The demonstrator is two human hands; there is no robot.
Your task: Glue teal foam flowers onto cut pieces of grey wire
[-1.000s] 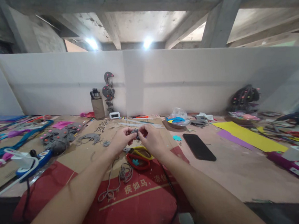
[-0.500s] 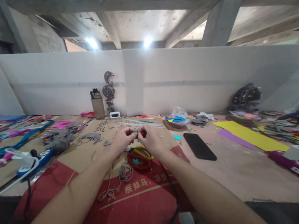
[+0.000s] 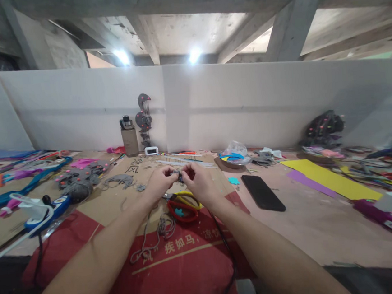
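Observation:
My left hand [image 3: 163, 182] and my right hand [image 3: 198, 181] meet above the cardboard, fingertips pinched together. Between them is a small dark grey piece [image 3: 180, 176], perhaps felt or cord; its exact kind is too small to make out. Just below the hands lie scissors with red and yellow handles [image 3: 184, 213], and a small teal flower-shaped cutout [image 3: 178, 212] shows at the handle. A tangle of grey cord [image 3: 166, 226] rests on the red part of the cardboard [image 3: 189, 274]. Left of my left hand are a small grey cutout [image 3: 140, 187] and a curved grey felt piece [image 3: 122, 180].
A black phone [image 3: 263, 193] lies to the right, near a bowl [image 3: 234, 161] of coloured pieces. Yellow sheet [image 3: 330, 179] and a purple power strip [image 3: 388, 220] are farther right. At left sit a blue power strip [image 3: 48, 215] and grey pieces with pink dots [image 3: 79, 179]. A bottle [image 3: 129, 137] stands behind.
The dark grey piece between my fingertips shows more now and hangs slightly lower. Both hands stay nearly in place, and the view has shifted a little.

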